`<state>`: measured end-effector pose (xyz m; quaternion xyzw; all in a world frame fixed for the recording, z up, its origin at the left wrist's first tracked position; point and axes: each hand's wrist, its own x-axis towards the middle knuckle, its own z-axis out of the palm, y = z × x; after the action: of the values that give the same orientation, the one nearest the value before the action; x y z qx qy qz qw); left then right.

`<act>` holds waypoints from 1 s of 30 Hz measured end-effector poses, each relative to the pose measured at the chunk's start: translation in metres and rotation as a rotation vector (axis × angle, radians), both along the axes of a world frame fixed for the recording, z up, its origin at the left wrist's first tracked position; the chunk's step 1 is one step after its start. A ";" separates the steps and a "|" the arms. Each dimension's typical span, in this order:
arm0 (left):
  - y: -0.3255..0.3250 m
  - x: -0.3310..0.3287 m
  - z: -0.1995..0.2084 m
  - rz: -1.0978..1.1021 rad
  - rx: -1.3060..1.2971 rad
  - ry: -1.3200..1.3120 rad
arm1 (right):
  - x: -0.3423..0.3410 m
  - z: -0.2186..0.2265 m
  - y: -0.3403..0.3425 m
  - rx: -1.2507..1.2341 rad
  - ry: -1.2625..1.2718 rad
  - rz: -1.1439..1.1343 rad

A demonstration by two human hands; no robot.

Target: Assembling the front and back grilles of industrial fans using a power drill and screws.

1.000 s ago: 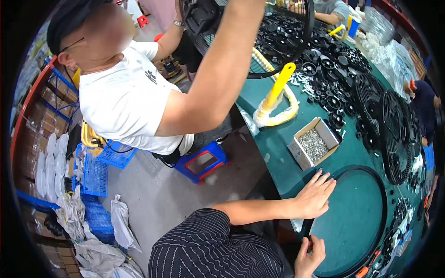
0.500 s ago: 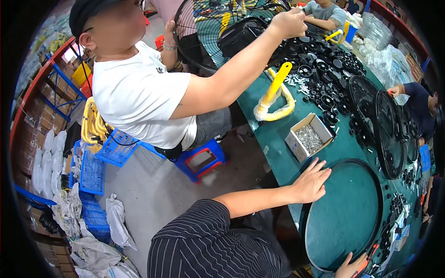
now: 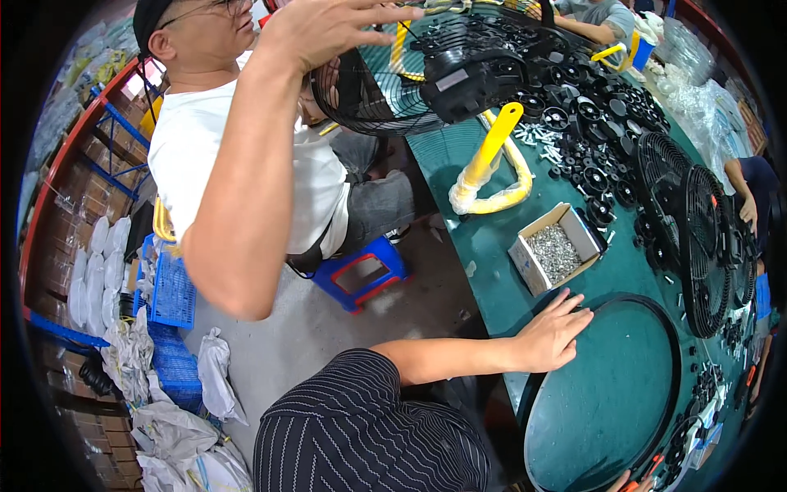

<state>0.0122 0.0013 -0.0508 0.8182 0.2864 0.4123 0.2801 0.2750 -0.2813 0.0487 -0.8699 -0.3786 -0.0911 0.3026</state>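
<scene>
A large thin black ring [image 3: 680,353] lies on the green table in front of me. My left hand [image 3: 551,334] rests on its far left part with fingers spread and stretched out. At the bottom edge only some fingertips of my right hand [image 3: 630,484] show, beside the ring's near side; the rest of that hand is cut off. Close to these fingertips is an orange-handled tool [image 3: 653,467], its kind unclear. Just beyond my left hand stands an open cardboard box [image 3: 531,266] of small silvery metal parts [image 3: 554,252].
A co-worker in a white shirt [image 3: 201,123] sits at the left, one arm raised, by a black fan guard with a motor [image 3: 463,82]. A yellow tubular frame [image 3: 492,160], heaped black parts [image 3: 586,123] and stacked fan guards [image 3: 705,246] occupy the table. A blue stool [image 3: 361,275] stands left.
The ring's near part has shifted down and left, and my right hand has slid mostly out of view. My left hand stays on the ring. The co-worker's raised arm has swung back left.
</scene>
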 end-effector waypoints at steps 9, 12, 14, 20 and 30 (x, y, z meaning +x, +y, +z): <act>0.000 -0.001 0.004 -0.008 -0.044 0.027 | 0.047 -0.047 0.028 -0.596 -0.452 0.103; 0.000 0.000 0.004 -0.019 -0.040 0.043 | 0.049 -0.051 0.026 -0.562 -0.366 0.107; 0.000 0.000 0.004 -0.014 -0.014 0.038 | 0.049 -0.049 0.025 -0.542 -0.310 0.107; -0.001 0.000 0.003 -0.011 -0.023 0.063 | 0.048 -0.050 0.025 -0.520 -0.410 0.124; 0.000 0.002 0.004 -0.017 -0.019 0.069 | 0.050 -0.049 0.021 -0.484 -0.422 0.137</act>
<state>0.0141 0.0008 -0.0470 0.8316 0.2930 0.3789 0.2811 0.3251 -0.2602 -0.0002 -0.8510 -0.5013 -0.1562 0.0073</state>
